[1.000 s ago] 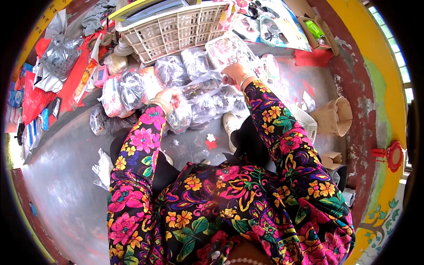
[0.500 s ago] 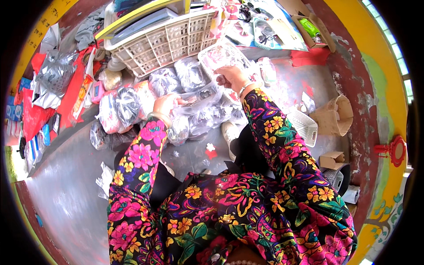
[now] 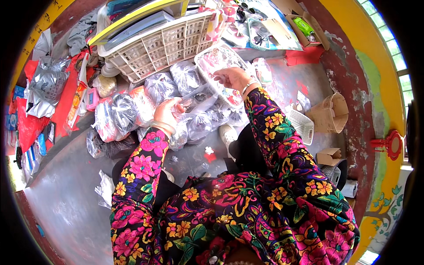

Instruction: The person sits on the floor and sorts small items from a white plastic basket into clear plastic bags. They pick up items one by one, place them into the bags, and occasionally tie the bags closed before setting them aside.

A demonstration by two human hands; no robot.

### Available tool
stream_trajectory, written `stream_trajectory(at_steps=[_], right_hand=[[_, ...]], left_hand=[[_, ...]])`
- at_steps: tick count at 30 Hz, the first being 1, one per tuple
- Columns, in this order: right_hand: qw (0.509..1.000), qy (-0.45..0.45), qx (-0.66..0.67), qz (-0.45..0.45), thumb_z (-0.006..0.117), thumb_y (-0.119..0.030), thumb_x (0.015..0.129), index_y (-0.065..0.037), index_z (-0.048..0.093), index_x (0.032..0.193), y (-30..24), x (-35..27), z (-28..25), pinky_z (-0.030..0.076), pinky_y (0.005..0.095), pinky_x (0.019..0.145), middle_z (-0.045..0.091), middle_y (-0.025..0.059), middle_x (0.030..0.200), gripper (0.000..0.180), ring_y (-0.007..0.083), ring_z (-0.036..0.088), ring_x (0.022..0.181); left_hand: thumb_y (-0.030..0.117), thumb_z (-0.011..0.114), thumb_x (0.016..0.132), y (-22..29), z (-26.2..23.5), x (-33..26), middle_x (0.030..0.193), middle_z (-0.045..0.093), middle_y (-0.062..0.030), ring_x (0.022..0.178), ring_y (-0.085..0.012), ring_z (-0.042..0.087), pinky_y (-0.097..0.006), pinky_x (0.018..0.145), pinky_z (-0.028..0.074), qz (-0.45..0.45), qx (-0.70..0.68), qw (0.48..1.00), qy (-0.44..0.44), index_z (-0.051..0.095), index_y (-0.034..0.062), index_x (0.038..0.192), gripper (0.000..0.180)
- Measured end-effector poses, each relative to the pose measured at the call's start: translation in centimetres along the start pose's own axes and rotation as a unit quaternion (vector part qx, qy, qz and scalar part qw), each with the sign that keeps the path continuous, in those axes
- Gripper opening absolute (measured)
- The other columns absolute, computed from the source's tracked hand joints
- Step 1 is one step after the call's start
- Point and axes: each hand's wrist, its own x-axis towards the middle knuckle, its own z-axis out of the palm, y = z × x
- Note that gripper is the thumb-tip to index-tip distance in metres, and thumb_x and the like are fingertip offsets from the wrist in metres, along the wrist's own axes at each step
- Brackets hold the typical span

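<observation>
The left hand (image 3: 167, 113) has its fingers partly bent at the near edge of a clear plastic pack (image 3: 199, 99), which lies at two o'clock from it; whether it pinches the plastic, I cannot tell. The right hand (image 3: 234, 78), fingers curled, is over a white basket (image 3: 204, 56), and its grip cannot be told either. From the left hand, tied bags (image 3: 124, 111) sit at nine o'clock and a cream crate (image 3: 152, 57) at twelve.

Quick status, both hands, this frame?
Left hand: fingers partly curled beside clear plastic packaging; grip cannot be told.
Right hand: fingers loosely curled above the white basket; whether it holds anything cannot be told.
</observation>
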Motion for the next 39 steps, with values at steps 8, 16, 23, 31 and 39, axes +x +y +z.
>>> stream_trajectory(at_steps=[8,16,23,31,39], right_hand=[[0.808,0.06,-0.535,-0.237,0.062,-0.012,0.059,-0.013,0.063,0.094,0.6,-0.4,0.8,0.046,0.029,0.059,0.06,0.0094,0.069,0.035,0.017,0.057,0.062],[0.43,0.051,-0.869,-0.238,0.05,-0.014,0.073,-0.007,0.063,0.088,1.1,1.7,1.9,0.049,0.0345,0.069,0.063,0.0114,0.086,0.021,0.0268,0.061,0.082],[0.825,0.087,-0.558,0.025,0.052,-0.024,0.07,0.0,0.062,0.069,0.7,-1.0,1.0,0.04,0.0288,0.043,0.053,0.0073,0.05,0.026,0.0153,0.05,0.043],[0.836,0.063,-0.543,-0.041,0.055,-0.028,0.073,0.0,0.061,0.068,1.6,-1.7,2.2,0.038,0.0273,0.038,0.051,0.0048,0.048,0.029,0.0131,0.046,0.038],[0.942,0.07,-0.288,-0.159,0.056,-0.025,0.076,-0.003,0.062,0.091,-0.1,-3.7,1.7,0.043,0.0259,0.054,0.06,0.0032,0.078,0.027,0.0111,0.056,0.068]], left_hand=[[0.006,0.058,0.075,-0.2,0.0,0.2,0.058,0.05,0.0012,0.043,-0.0068,0.041,-0.021,0.043,0.037,-0.115,-0.057,0.991,-0.047,0.058,0.0017,0.082,0.009],[0.009,0.05,0.079,0.5,1.0,-1.5,0.042,0.031,0.0041,0.04,-0.0077,0.031,-0.025,0.053,0.034,-0.13,0.015,0.991,-0.025,0.058,-0.0024,0.091,0.019],[0.013,0.054,0.08,-0.4,0.7,-1.4,0.051,0.044,-0.0019,0.05,-0.0127,0.047,-0.027,0.054,0.045,-0.157,-0.018,0.987,0.012,0.057,-0.0018,0.098,0.023],[0.02,0.049,0.083,-1.7,-0.7,-1.0,0.059,0.053,-0.0067,0.05,-0.016,0.053,-0.029,0.052,0.048,-0.136,-0.009,0.99,-0.029,0.055,0.001,0.099,0.025],[0.023,0.045,0.086,-0.4,-0.4,-2.0,0.064,0.054,-0.008,0.059,-0.0197,0.055,-0.03,0.059,0.047,-0.143,-0.017,0.989,-0.032,0.052,-0.0016,0.105,0.032]])
